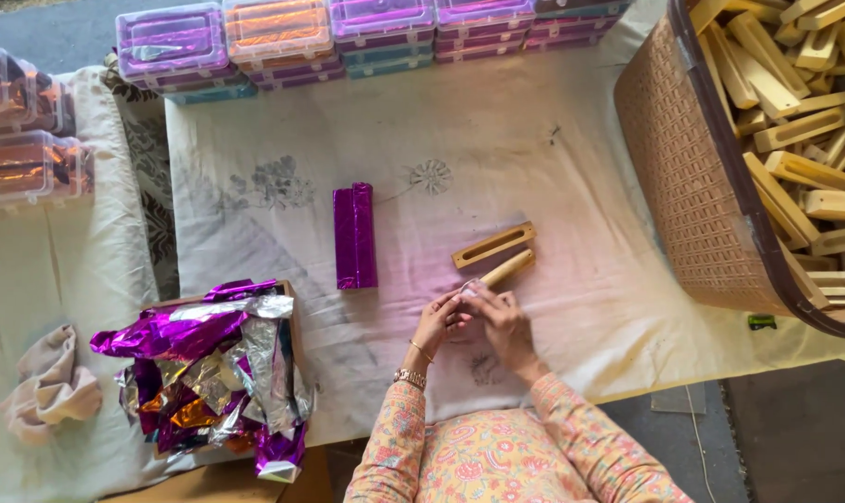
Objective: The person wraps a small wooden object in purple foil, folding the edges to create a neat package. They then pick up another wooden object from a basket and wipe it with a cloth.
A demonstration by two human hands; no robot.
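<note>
Hands: two – the left hand and the right hand, both at one wooden piece.
Loose wooden pieces on the cloth: two – that one and a slotted wooden block just beside it.
Purple foil-wrapped pieces: two, side by side.
Baskets: one – its wooden blocks are too many and too piled to count.
Clear plastic boxes: several stacks along the top and left; exact number cannot be told.
Boxes of foil sheets: one.
Crumpled cloths: one.
</note>
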